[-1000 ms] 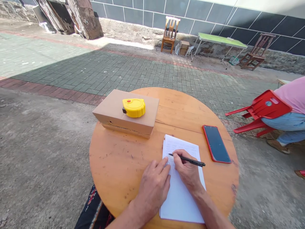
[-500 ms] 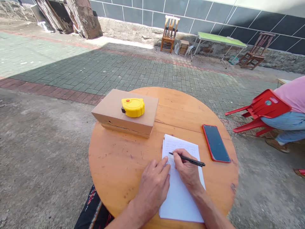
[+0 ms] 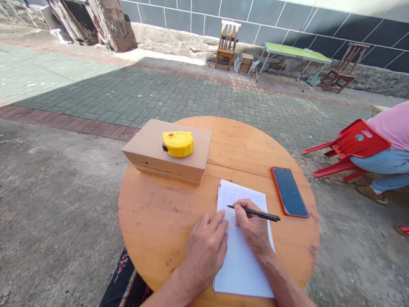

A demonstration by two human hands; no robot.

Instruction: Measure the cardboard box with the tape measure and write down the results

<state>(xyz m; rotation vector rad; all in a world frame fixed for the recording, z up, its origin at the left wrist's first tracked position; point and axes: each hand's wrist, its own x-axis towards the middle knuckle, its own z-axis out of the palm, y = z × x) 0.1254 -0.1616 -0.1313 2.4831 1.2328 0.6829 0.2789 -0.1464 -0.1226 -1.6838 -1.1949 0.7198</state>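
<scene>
My right hand (image 3: 252, 226) pinches a black pen (image 3: 260, 214) over a white sheet of paper (image 3: 244, 268). The pen's tip points left, close to rows of small handwriting near the paper's top; whether it touches cannot be made out. My left hand (image 3: 207, 243) lies flat with fingers stretched out, its fingertips on the paper's left edge and the rest over the wooden table. Beyond the hands, a yellow tape measure (image 3: 179, 144) rests on a brown cardboard box (image 3: 143, 143). To the right of the paper lies a phone (image 3: 290, 192) in a red case.
Everything stands on a round wooden table (image 3: 153, 213). At the right, a person in a pink top (image 3: 394, 125) sits on a red plastic chair (image 3: 358, 140). Along the far wall are a wooden chair (image 3: 227, 44), a green folding table (image 3: 295, 51) and another chair (image 3: 345, 68).
The pen has swung to a flatter slant, its back end moving slightly right and its tip shifting a little. My left hand, the box and the phone stay put.
</scene>
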